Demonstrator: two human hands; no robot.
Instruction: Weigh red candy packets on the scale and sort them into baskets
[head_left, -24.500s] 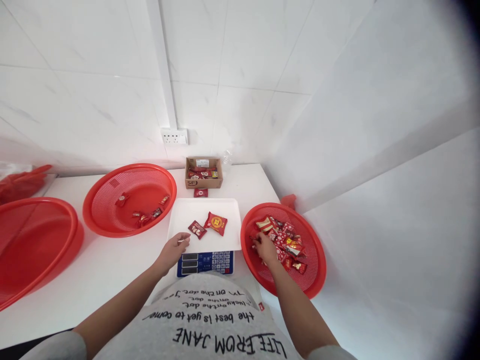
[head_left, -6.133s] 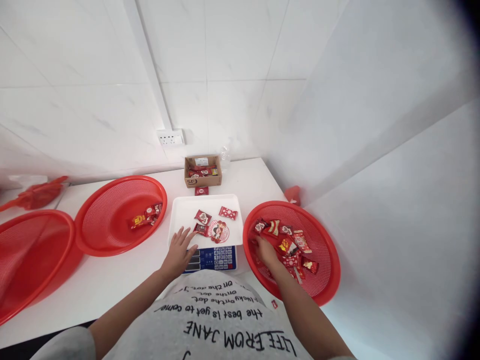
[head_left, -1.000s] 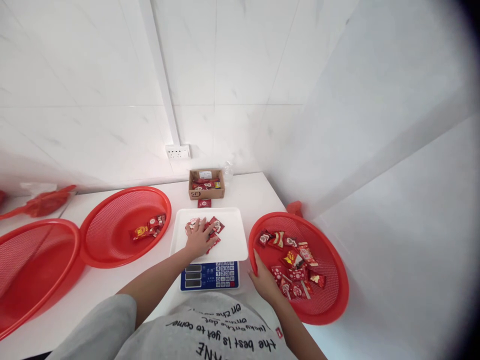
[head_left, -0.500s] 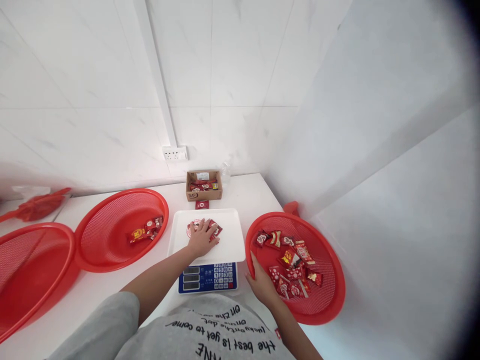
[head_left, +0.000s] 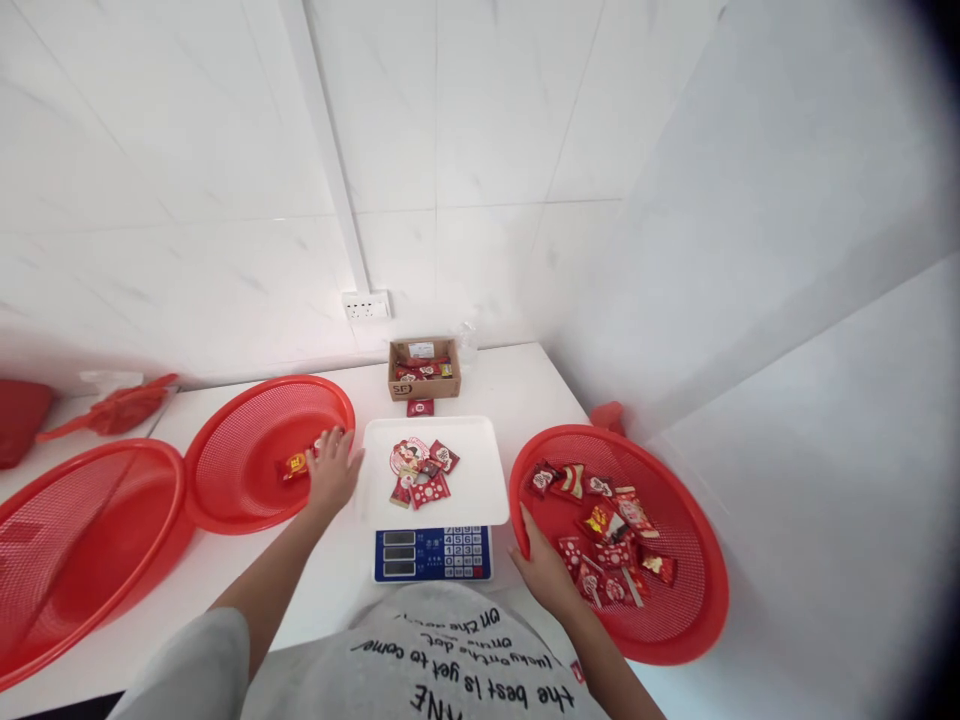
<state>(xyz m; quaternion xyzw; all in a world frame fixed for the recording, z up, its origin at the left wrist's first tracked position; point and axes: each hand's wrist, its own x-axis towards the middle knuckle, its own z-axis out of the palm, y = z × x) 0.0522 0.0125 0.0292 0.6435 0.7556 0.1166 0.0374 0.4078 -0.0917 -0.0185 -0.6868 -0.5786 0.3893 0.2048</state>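
Observation:
My left hand (head_left: 334,472) reaches over the near right rim of a red mesh basket (head_left: 247,450), fingers spread above several wrapped sweets (head_left: 294,465), some hidden under it. Gripped at its left rim by my right hand (head_left: 541,560) is another red basket (head_left: 686,610). Inside that one lie several red packets of sweets (head_left: 600,522). Between my hands, a white tray (head_left: 484,475) tops a blue scale (head_left: 433,555). Several red sweets (head_left: 429,490) rest on the tray, by a round pink-and-white printed piece (head_left: 405,456).
Behind the tray stands a small cardboard box (head_left: 424,388) of red packets, with a single packet (head_left: 420,407) in front. A third red basket (head_left: 127,590) is at the left. A red bundle (head_left: 124,408) lies by the wall, which carries a socket (head_left: 367,305).
My left hand has left the tray and moved left over the basket, uncovering the sweets on the tray. My right hand stays on its basket's rim. The view has shifted slightly left.

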